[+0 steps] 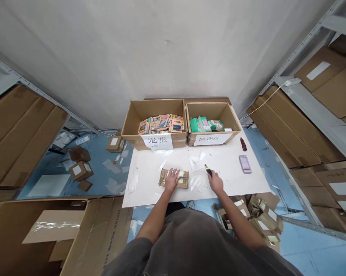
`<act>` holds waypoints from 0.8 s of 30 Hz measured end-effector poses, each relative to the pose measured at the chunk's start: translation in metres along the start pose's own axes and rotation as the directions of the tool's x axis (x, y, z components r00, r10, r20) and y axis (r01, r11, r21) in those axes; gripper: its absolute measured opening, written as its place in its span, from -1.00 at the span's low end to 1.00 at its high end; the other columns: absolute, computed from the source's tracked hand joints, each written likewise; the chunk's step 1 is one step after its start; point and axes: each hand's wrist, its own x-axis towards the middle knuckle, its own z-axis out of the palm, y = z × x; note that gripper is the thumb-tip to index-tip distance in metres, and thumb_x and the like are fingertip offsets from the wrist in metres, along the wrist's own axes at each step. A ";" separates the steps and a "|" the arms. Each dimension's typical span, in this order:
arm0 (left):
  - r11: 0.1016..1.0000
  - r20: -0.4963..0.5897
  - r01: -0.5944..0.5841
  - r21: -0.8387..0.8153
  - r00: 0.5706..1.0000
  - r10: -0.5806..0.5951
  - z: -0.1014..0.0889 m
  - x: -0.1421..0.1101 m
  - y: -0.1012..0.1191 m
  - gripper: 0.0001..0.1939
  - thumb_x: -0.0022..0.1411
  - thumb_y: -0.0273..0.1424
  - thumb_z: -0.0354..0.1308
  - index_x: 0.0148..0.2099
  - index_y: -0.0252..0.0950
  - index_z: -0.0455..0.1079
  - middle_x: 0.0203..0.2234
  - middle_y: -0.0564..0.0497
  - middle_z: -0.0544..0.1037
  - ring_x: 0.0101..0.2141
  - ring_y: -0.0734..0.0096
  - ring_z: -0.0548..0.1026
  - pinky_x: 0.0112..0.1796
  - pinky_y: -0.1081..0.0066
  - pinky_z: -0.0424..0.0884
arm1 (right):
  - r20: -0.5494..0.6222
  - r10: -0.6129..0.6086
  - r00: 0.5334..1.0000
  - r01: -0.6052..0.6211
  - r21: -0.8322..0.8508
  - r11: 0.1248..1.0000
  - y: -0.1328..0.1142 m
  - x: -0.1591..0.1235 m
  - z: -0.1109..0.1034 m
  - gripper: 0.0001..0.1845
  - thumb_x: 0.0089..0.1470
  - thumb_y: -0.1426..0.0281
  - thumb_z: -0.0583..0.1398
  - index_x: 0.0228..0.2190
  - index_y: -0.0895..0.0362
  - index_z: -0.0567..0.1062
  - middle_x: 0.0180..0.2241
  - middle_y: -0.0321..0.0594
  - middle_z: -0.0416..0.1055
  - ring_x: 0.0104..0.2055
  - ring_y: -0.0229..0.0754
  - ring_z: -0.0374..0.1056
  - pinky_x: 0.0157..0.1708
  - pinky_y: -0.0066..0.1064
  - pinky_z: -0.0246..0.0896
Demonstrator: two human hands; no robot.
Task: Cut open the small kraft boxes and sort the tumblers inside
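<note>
My left hand (172,180) lies with spread fingers on a small brown taped package (184,179) at the front of the white table (233,180). A white label shows on the package, partly under the hand. To the right, my right hand (216,181) is wrapped round a utility knife (208,170) with a black and yellow handle. The knife points away from me, to the upper left, apart from the package. Scraps of clear plastic (195,180) lie between the package and the knife.
At the table's back stand a carton of picture cards (132,126) and a carton of green boxes (233,119). A red utility knife (243,144) and a pixelated stack (245,164) lie right. Shelves flank both sides; an opened carton (98,230) stands front left, discarded boxes (264,216) front right.
</note>
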 end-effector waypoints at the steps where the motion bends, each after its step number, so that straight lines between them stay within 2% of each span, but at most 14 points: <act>1: 1.000 0.001 0.001 -0.001 1.000 -0.001 0.000 0.001 -0.001 -0.53 0.49 -0.20 -0.04 0.34 -0.10 0.36 0.29 -0.10 0.43 0.35 -0.04 0.23 0.32 -0.11 0.03 | -0.020 -0.011 1.000 0.012 0.044 0.999 0.013 0.003 -0.003 -0.53 0.44 0.12 -0.03 0.23 0.05 0.31 -0.01 0.01 0.45 -0.12 -0.03 0.48 -0.15 -0.32 0.24; 3: 1.000 0.019 -0.004 -0.008 1.000 0.004 -0.001 0.005 -0.002 -0.52 0.47 -0.17 0.00 0.34 -0.11 0.35 0.32 -0.11 0.38 0.37 -0.06 0.19 0.33 -0.10 0.02 | 0.020 -0.068 0.997 0.063 0.201 0.978 0.028 0.003 0.001 -0.56 0.38 0.09 0.06 0.15 0.02 0.37 -0.07 -0.08 0.50 -0.12 -0.05 0.48 -0.16 -0.34 0.25; 5: 1.000 0.062 0.000 -0.024 0.998 0.001 -0.003 0.010 -0.001 -0.50 0.44 -0.14 0.04 0.35 -0.10 0.34 0.36 -0.10 0.33 0.39 -0.07 0.14 0.34 -0.09 0.01 | 0.086 -0.061 0.994 0.018 0.429 0.903 0.019 -0.004 0.021 -0.54 0.27 0.02 0.16 0.06 0.03 0.41 -0.21 -0.19 0.53 -0.21 -0.09 0.47 -0.23 -0.37 0.27; 7: 0.998 0.113 0.048 -0.039 0.993 -0.044 -0.007 0.013 0.001 -0.47 0.41 -0.10 0.08 0.35 -0.09 0.34 0.39 -0.11 0.27 0.40 -0.09 0.11 0.34 -0.08 0.01 | 0.176 0.042 0.984 -0.147 0.644 0.751 -0.009 -0.015 0.053 -0.41 0.08 -0.08 0.28 -0.03 0.07 0.42 -0.37 -0.28 0.49 -0.36 -0.14 0.42 -0.38 -0.41 0.26; 9: 0.989 0.165 0.142 -0.042 0.977 -0.134 -0.011 0.015 0.005 -0.42 0.36 -0.05 0.13 0.35 -0.09 0.34 0.42 -0.14 0.21 0.39 -0.14 0.11 0.33 -0.09 0.00 | 0.311 0.083 0.947 -0.299 0.757 0.580 -0.043 -0.025 0.085 -0.29 -0.06 -0.12 0.34 -0.05 0.09 0.41 -0.52 -0.38 0.39 -0.51 -0.19 0.31 -0.52 -0.43 0.17; 10: 0.981 0.194 0.189 -0.038 0.965 -0.179 -0.013 0.015 0.006 -0.39 0.34 -0.02 0.14 0.35 -0.09 0.34 0.42 -0.16 0.19 0.39 -0.18 0.11 0.32 -0.11 0.00 | 0.350 0.081 0.933 -0.339 0.782 0.524 -0.059 -0.027 0.096 -0.26 -0.12 -0.12 0.36 -0.06 0.10 0.40 -0.55 -0.41 0.35 -0.55 -0.20 0.28 -0.55 -0.43 0.14; 12: 0.969 0.251 0.244 -0.028 0.940 -0.230 -0.019 0.014 0.009 -0.32 0.30 0.03 0.16 0.38 -0.11 0.30 0.43 -0.19 0.17 0.38 -0.24 0.09 0.31 -0.15 -0.02 | 0.329 0.094 0.940 -0.331 0.806 0.492 -0.079 -0.024 0.108 -0.25 -0.19 -0.10 0.40 -0.09 0.11 0.40 -0.55 -0.41 0.36 -0.54 -0.20 0.28 -0.53 -0.43 0.15; 14: 0.964 0.290 0.266 -0.013 0.924 -0.251 -0.024 0.011 0.011 -0.23 0.27 0.06 0.15 0.42 -0.12 0.22 0.42 -0.22 0.17 0.38 -0.26 0.09 0.29 -0.17 -0.01 | 0.222 0.109 0.969 -0.245 0.803 0.544 -0.087 -0.007 0.103 -0.27 -0.22 -0.07 0.41 -0.12 0.10 0.41 -0.46 -0.34 0.44 -0.44 -0.16 0.37 -0.44 -0.41 0.24; 16: 0.951 0.303 0.308 0.008 0.906 -0.296 -0.028 0.004 0.014 -0.20 0.28 0.07 0.11 0.45 -0.14 0.13 0.38 -0.27 0.24 0.34 -0.26 0.16 0.25 -0.20 0.04 | 0.120 0.139 0.983 -0.181 0.763 0.621 -0.088 0.019 0.088 -0.30 -0.18 -0.07 0.37 -0.11 0.09 0.41 -0.35 -0.27 0.51 -0.31 -0.09 0.44 -0.33 -0.39 0.30; 19: 0.917 0.300 0.398 0.011 0.874 -0.383 -0.025 -0.009 0.026 -0.22 0.34 0.00 0.04 0.47 -0.24 0.06 0.25 -0.35 0.39 0.24 -0.25 0.31 0.21 -0.22 0.09 | 0.070 0.225 0.972 -0.207 0.707 0.677 -0.090 0.057 0.060 -0.34 -0.09 -0.06 0.32 -0.07 0.08 0.40 -0.23 -0.17 0.55 -0.18 -0.03 0.48 -0.24 -0.36 0.33; 21: 0.908 0.288 0.415 -0.053 0.877 -0.384 -0.019 -0.019 0.033 -0.19 0.34 -0.03 0.05 0.49 -0.31 0.01 0.24 -0.39 0.40 0.22 -0.22 0.34 0.20 -0.14 0.15 | 0.072 0.238 0.969 -0.214 0.727 0.652 -0.093 0.071 0.049 -0.38 -0.08 -0.02 0.33 -0.09 0.08 0.40 -0.20 -0.14 0.55 -0.17 -0.03 0.48 -0.23 -0.36 0.34; 24: 0.869 0.235 0.417 -0.268 0.903 -0.361 -0.010 -0.031 0.033 -0.14 0.31 -0.03 0.10 0.49 -0.33 -0.02 0.26 -0.34 0.39 0.22 -0.09 0.38 0.18 0.06 0.27 | 0.154 0.264 0.952 -0.273 0.820 0.503 -0.088 0.069 0.048 -0.43 -0.02 -0.03 0.29 -0.12 0.11 0.42 -0.29 -0.15 0.54 -0.27 -0.06 0.49 -0.31 -0.35 0.37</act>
